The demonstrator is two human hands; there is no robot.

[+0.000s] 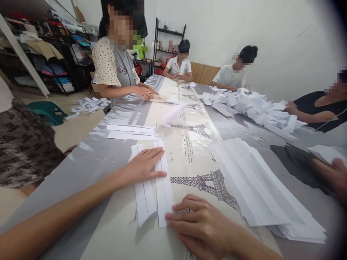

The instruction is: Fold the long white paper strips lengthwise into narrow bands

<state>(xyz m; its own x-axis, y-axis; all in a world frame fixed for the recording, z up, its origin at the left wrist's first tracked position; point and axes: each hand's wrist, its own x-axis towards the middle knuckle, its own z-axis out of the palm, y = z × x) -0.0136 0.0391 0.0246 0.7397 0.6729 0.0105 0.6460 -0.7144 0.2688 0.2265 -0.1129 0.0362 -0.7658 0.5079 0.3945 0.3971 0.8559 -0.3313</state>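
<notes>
My left hand (146, 164) lies flat, fingers spread, across two long folded white paper strips. Its fingertips press on the upper part of the right strip (164, 202), while the palm side covers part of the left strip (145, 206). Both strips show a lengthwise crease and lie side by side on the tablecloth. My right hand (200, 224) rests at the lower right edge of the right strip. Two of its extended fingertips touch that edge, with no paper gripped between them. Two more creased strips (132, 132) lie crosswise just beyond my left hand.
A stack of white sheets (260, 187) lies at right on the table with an Eiffel Tower cloth (119, 220). Farther back is a heap of folded papers (244, 104). Several people sit or stand around. A green stool (47, 110) and floor papers (88, 105) are left.
</notes>
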